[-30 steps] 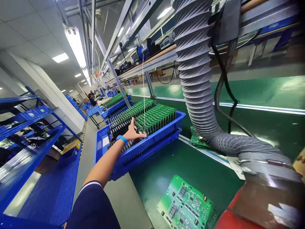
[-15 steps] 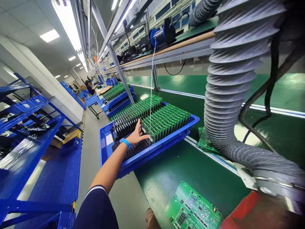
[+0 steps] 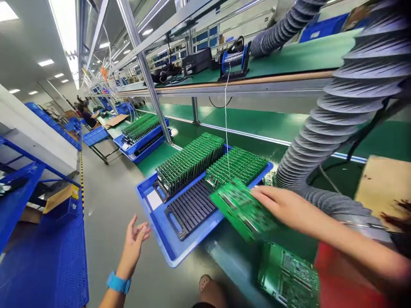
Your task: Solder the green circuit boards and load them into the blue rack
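My right hand (image 3: 276,203) reaches in from the right, pinching the edge of a green circuit board (image 3: 240,207). This board is tilted and held above the front right side of a blue tray (image 3: 175,256). My left hand (image 3: 135,239), with a blue band on the wrist, hangs in the air left of the tray. Its fingers are loosely bent and apart, with nothing in them. Inside the tray, many green boards (image 3: 189,160) stand upright in rows. A black slotted rack (image 3: 192,209) shows bare slots at the front. Another circuit board (image 3: 289,273) lies on the bench below my right hand.
A grey ribbed duct (image 3: 330,124) comes down at the right beside the tray. White wire runs from a blue spool (image 3: 233,59) on the shelf to near the boards. A second loaded tray (image 3: 141,139) stands further back. Blue shelving (image 3: 45,256) lines the left.
My left hand has drawn back from the tray toward the lower left. My right hand has come into view holding a circuit board over the tray. The view has turned rightward.
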Demonstrator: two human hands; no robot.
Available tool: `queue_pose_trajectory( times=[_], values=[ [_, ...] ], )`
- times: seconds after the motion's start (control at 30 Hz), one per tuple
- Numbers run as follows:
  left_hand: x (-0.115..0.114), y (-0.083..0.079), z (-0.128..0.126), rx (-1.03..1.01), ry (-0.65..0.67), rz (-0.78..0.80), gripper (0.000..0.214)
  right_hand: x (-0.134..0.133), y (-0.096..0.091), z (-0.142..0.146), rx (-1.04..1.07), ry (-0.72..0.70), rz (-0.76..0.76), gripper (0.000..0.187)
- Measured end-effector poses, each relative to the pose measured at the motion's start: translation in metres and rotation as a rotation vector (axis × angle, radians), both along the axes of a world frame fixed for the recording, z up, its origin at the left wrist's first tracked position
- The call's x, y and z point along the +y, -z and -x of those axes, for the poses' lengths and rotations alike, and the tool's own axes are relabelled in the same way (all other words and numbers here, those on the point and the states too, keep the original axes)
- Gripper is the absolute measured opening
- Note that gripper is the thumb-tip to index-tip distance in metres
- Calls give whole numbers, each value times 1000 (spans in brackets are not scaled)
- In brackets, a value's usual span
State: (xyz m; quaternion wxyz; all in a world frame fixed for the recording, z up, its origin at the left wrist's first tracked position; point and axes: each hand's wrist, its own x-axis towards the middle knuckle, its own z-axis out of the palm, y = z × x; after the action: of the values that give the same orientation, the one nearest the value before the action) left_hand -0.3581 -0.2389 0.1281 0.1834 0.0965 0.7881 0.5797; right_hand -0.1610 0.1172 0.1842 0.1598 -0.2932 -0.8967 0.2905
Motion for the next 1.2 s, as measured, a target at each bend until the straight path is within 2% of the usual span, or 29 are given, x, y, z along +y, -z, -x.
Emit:
queue_pose_trajectory(
  times=[0.1,0.17,0.2,0.27,0.33,0.43,0.47,0.5,0.6,0.7,0.8,0.9,1.0,1.07,1.2],
  values=[
    [-22,4,7,6,-46,43,74,-7,-2,61,-145,-21,-27,29],
    [-15,8,12,96,19,69,68,-10,5,94,-220,-7,-49,29],
    [-4,10,14,151,86,79,64,-11,9,105,-249,2,-57,29],
    [34,15,19,190,231,66,56,-12,12,112,-283,27,-72,29],
    [86,21,23,203,400,49,57,-12,7,105,-278,66,-85,31],
    [167,33,27,225,625,52,82,-8,-8,79,-205,113,-79,40],
    [189,38,28,241,655,62,89,-6,-11,69,-173,113,-59,41],
    [208,41,28,262,665,72,87,-4,-12,59,-146,107,-24,40],
    [244,50,28,335,623,105,57,-4,3,34,-95,23,177,29],
    [258,55,29,395,528,144,39,-14,38,20,-59,-55,419,24],
    [262,60,30,436,442,188,40,-29,77,7,-44,-59,649,25],
    [262,66,29,461,414,223,44,-45,107,-5,-64,-32,885,27],
    [260,70,33,470,449,247,47,-61,125,-9,-50,36,1068,28],
    [259,71,38,470,491,260,47,-73,132,-3,-11,85,1136,28],
    [258,72,43,486,625,266,41,-97,140,27,122,190,1129,28]
  ],
)
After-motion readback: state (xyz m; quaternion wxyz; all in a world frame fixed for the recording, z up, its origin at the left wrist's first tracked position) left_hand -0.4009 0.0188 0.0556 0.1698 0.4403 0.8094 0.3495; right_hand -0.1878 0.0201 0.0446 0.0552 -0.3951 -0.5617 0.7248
